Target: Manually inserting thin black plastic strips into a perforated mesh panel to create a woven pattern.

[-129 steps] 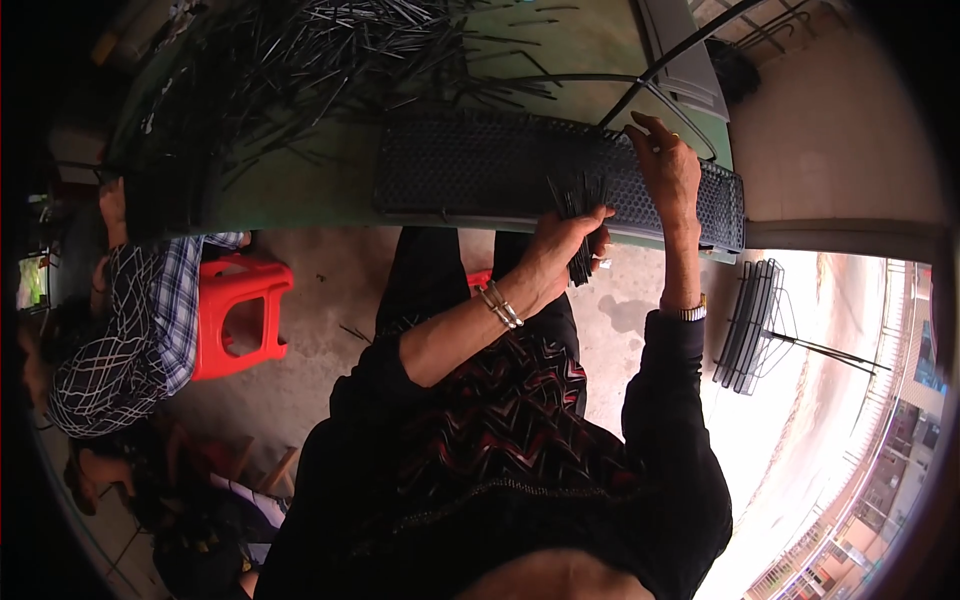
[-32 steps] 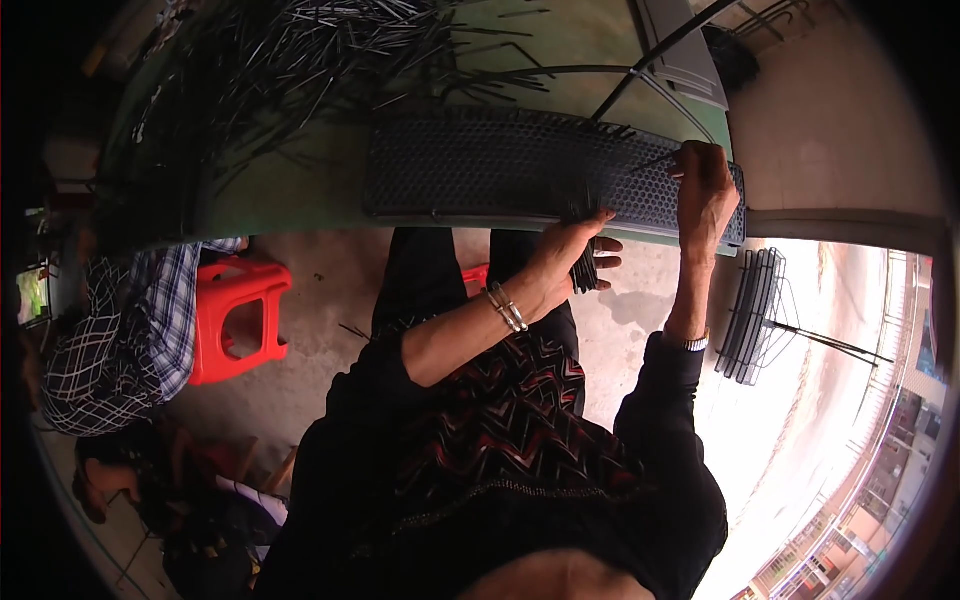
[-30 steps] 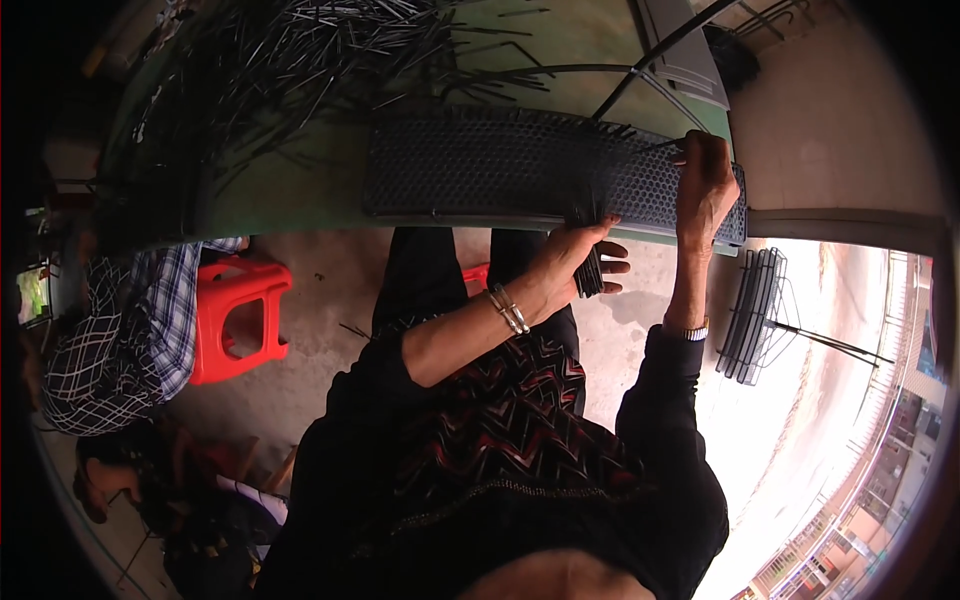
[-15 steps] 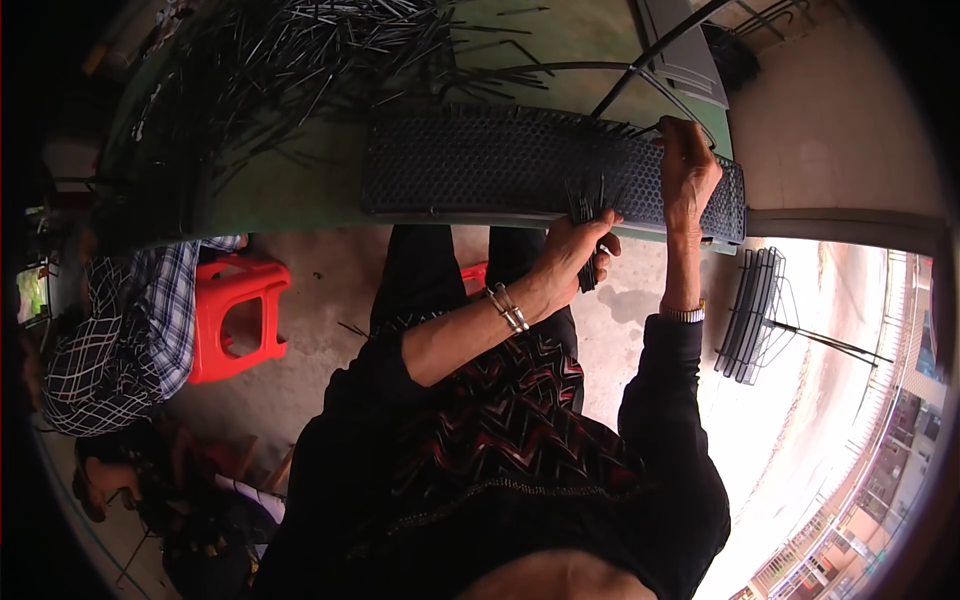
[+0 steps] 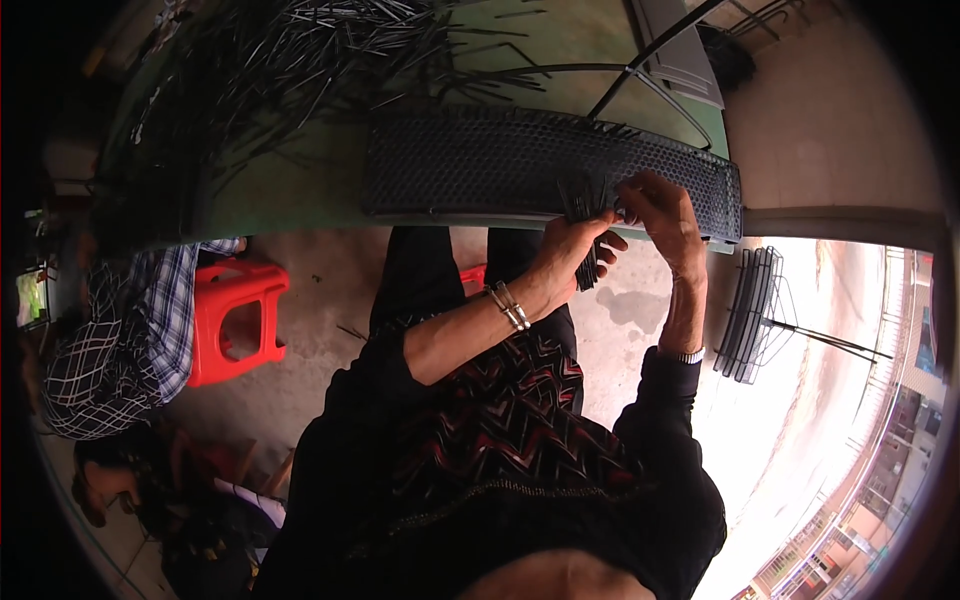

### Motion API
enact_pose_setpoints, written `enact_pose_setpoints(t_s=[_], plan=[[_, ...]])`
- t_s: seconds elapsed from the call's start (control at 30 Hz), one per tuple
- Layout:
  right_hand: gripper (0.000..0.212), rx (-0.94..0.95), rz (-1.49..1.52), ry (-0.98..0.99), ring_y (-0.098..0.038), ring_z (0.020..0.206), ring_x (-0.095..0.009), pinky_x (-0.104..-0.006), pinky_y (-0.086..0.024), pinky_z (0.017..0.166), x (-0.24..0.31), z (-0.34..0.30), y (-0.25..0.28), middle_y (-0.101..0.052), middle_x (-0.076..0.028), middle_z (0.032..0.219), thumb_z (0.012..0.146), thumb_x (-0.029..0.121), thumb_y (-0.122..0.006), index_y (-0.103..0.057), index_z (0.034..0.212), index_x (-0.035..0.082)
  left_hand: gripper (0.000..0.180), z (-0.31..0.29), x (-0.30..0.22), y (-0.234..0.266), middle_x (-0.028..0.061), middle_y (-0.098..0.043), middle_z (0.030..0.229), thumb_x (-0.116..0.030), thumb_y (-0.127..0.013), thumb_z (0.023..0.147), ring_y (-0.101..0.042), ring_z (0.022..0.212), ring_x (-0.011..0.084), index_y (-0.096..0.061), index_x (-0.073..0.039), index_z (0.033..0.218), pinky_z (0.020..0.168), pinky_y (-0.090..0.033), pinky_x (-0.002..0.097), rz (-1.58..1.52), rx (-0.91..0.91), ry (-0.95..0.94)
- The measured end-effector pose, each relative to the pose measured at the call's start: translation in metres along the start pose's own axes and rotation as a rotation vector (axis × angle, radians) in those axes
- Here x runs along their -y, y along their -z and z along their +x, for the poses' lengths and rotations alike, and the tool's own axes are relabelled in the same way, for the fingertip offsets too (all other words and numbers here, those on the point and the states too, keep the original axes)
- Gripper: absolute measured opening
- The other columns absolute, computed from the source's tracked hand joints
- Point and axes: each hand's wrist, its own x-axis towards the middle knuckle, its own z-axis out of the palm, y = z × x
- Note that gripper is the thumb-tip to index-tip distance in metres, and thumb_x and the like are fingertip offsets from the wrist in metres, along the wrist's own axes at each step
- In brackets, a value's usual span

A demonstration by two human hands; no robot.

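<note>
Strips (image 5: 581, 205) clamped in your left hand (image 5: 562, 252), by the near edge of the perforated tray (image 5: 470, 165), could drop past the desk (image 5: 575, 40) if that grip loosens; can't tell whether your right hand (image 5: 668, 215), just beside, pinches one.

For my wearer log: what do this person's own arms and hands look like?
The ungloved left hand has two silvery bangles at the wrist, its black sleeve ending near the elbow. The right hand, also ungloved, has a pale, metallic-looking band at the wrist, beside a longer black sleeve.
</note>
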Motion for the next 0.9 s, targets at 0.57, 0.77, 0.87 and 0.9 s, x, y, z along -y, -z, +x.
enact_pose_setpoints(t_s=[0.57, 0.77, 0.87, 0.9], plan=[[0.013, -0.719, -0.490, 0.396, -0.067, 0.067, -0.020, -0.0304, -0.050, 0.061, -0.022, 0.060, 0.011, -0.066, -0.009, 0.079, 0.091, 0.015, -0.058, -0.065, 0.095, 0.006, 0.021, -0.004, 0.021, -0.009, 0.0078, -0.064, 0.071, -0.030, -0.060, 0.092, -0.048, 0.052, 0.0107, -0.054, -0.010, 0.092, 0.044, -0.039, 0.0276, -0.036, -0.118, 0.089], [0.014, -0.583, -0.617, 0.400, -0.065, 0.075, -0.030, -0.0374, -0.050, 0.065, -0.016, 0.057, 0.011, -0.065, -0.010, 0.085, 0.089, 0.022, -0.062, -0.070, 0.099, 0.015, 0.023, -0.003, 0.009, -0.005, 0.0040, -0.060, 0.076, -0.030, -0.055, 0.096, -0.048, 0.056, 0.0079, -0.060, -0.009, 0.105, 0.051, -0.043, 0.0239, -0.039, 0.006, 0.051], [0.022, -0.594, -0.658, 0.287, -0.066, 0.084, -0.025, -0.0354, -0.050, 0.071, -0.011, 0.050, 0.012, -0.067, -0.012, 0.092, 0.091, 0.028, -0.060, -0.071, 0.105, 0.015, 0.030, 0.002, 0.007, -0.003, 0.0046, -0.061, 0.080, -0.032, -0.057, 0.096, -0.049, 0.057, 0.0070, -0.060, -0.007, 0.111, 0.051, -0.042, 0.0231, -0.050, 0.030, 0.034], [0.022, -0.594, -0.658, 0.286, -0.066, 0.084, -0.025, -0.0354, -0.050, 0.071, -0.008, 0.046, 0.012, -0.067, -0.012, 0.092, 0.091, 0.028, -0.060, -0.071, 0.105, 0.015, 0.030, 0.002, 0.007, -0.003, 0.0047, -0.061, 0.080, -0.032, -0.057, 0.096, -0.049, 0.057, 0.0069, -0.061, -0.006, 0.111, 0.050, -0.042, 0.0228, -0.053, 0.031, 0.017]])
